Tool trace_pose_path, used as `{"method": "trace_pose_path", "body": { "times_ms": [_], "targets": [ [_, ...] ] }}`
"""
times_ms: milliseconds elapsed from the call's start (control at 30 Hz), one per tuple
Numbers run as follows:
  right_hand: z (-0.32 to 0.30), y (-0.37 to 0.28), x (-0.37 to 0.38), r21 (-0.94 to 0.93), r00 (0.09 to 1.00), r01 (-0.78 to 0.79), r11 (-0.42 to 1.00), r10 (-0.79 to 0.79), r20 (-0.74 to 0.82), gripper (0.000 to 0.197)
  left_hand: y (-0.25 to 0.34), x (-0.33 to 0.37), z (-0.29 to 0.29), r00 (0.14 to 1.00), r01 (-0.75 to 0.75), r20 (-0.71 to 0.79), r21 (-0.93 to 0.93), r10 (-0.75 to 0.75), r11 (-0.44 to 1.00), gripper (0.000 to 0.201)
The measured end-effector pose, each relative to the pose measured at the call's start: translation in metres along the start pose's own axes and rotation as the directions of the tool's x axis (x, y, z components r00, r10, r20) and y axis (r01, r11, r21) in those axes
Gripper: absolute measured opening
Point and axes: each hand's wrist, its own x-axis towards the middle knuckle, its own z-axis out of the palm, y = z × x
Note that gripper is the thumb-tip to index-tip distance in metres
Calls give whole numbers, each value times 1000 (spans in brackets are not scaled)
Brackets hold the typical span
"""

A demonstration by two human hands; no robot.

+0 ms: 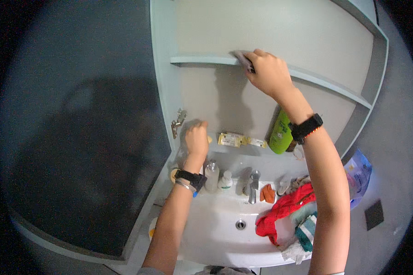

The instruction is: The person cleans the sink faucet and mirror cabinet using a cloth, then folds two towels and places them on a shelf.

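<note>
My right hand (270,73) is closed round a crumpled grey cloth (243,60), pressed against the front edge of the middle shelf (206,59) in a pale open cabinet. Lower down, my left hand (197,141) is curled closed by the cabinet's lower left side, near the metal hinge (178,122). Its fingertips face away, so whatever they hold, if anything, is hidden. Beside it a small yellowish thing (209,139) shows in part. Small yellow-and-white packets (231,140) lie along the bottom shelf, and a green bottle (281,134) leans behind my right forearm.
The dark cabinet door (82,137) hangs open at left. Below is a white sink (211,229) with a metal faucet (253,185). A clear bottle (211,176), white pump bottle (226,180), orange cloth (267,193), red cloth (280,213) and blue-purple pouch (359,176) stand or lie around it.
</note>
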Motion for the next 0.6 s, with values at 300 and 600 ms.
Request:
{"method": "trace_pose_path", "body": {
  "times_ms": [300, 600],
  "targets": [
    [-13, 26, 56, 465, 823, -562, 684, 407, 397, 39, 26, 5, -57, 992, 94, -56, -229, -109, 969, 12],
    [22, -22, 92, 640, 864, -326, 695, 494, -95, 36, 38, 32, -81, 965, 173, -44, -640, -260, 749, 15]
  ]
}}
